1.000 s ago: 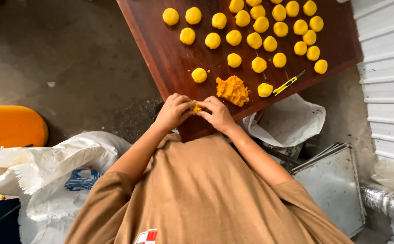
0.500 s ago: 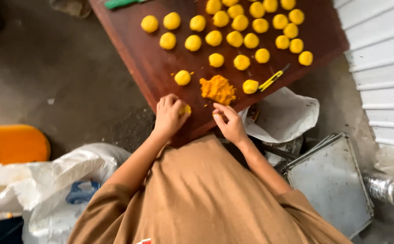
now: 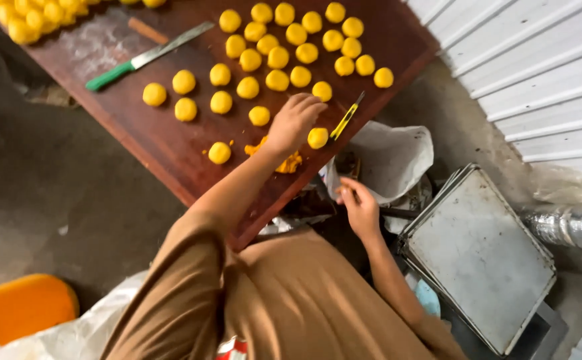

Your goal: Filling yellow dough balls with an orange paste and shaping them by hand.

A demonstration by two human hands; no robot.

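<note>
My left hand [image 3: 294, 123] reaches out over a dark red-brown wooden board [image 3: 171, 143], palm down, its fingers curled beside a yellow dough ball [image 3: 322, 91]. Whatever is under the fingers is hidden. Just below that wrist lies a lump of orange dough [image 3: 291, 163]. Several more yellow balls [image 3: 278, 80] sit in rows on the board, and one ball [image 3: 318, 138] lies next to a yellow utility knife [image 3: 346, 117]. My right hand [image 3: 360, 210] hangs off the board's near edge, fingers loose, with nothing visible in it.
A green-handled knife [image 3: 144, 57] lies at the board's far left. A white bag [image 3: 391, 157] sits under the board's corner, with stacked metal trays [image 3: 481, 257] to the right. Beyond them are a corrugated white wall [image 3: 538, 67] and a foil duct [image 3: 571, 230]. An orange object [image 3: 18, 307] rests on the concrete floor.
The hands were together at the board's near edge, pinching a small piece. My left hand has since stretched forward to the rows of balls. My right hand has dropped below the edge.
</note>
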